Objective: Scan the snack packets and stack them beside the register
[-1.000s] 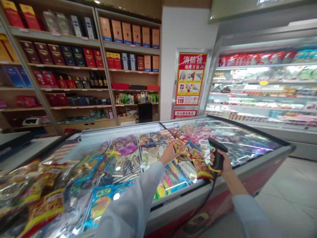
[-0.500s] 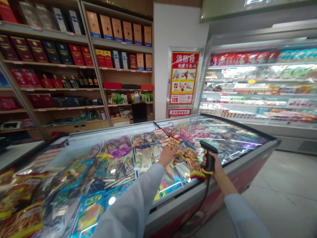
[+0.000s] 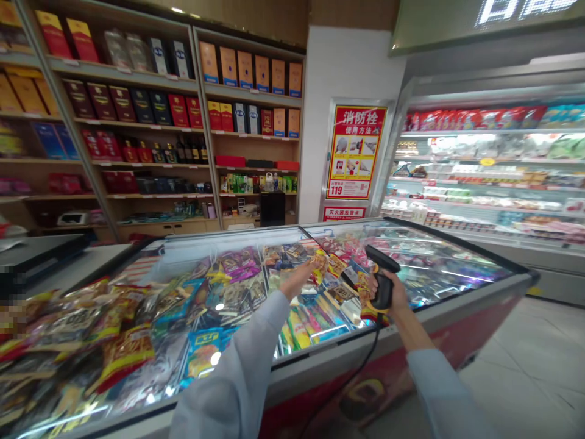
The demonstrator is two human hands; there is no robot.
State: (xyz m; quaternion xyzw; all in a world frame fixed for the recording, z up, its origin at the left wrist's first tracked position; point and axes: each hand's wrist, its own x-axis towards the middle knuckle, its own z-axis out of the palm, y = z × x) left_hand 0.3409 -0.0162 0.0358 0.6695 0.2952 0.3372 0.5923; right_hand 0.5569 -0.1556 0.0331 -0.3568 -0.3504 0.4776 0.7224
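Note:
My left hand [image 3: 298,279] reaches over the glass top of a chest freezer [image 3: 461,300]. Its fingers are closed on the edge of a small yellow-and-red snack packet [image 3: 319,263]. In my right hand [image 3: 397,294] is a black barcode scanner [image 3: 384,286] with yellow trim, held upright by its handle. The scanner's cord [image 3: 365,360] hangs down past the freezer's front. Between the hands, more packets lie on the glass, among them a dark-and-yellow packet [image 3: 347,275]. One red-and-yellow packet [image 3: 368,312] is partly hidden behind the scanner.
A heap of snack packets [image 3: 125,353] covers the glass at the left. Frozen goods show beneath it. A dark counter [image 3: 43,253] adjoins at far left. Behind stand shelves of boxed goods [image 3: 247,70], a red wall sign [image 3: 356,152] and a lit refrigerated display [image 3: 493,164].
The view has turned left, bringing more of the packet heap in. My left hand has moved left over the glass with the snack packet. My right hand still holds the scanner.

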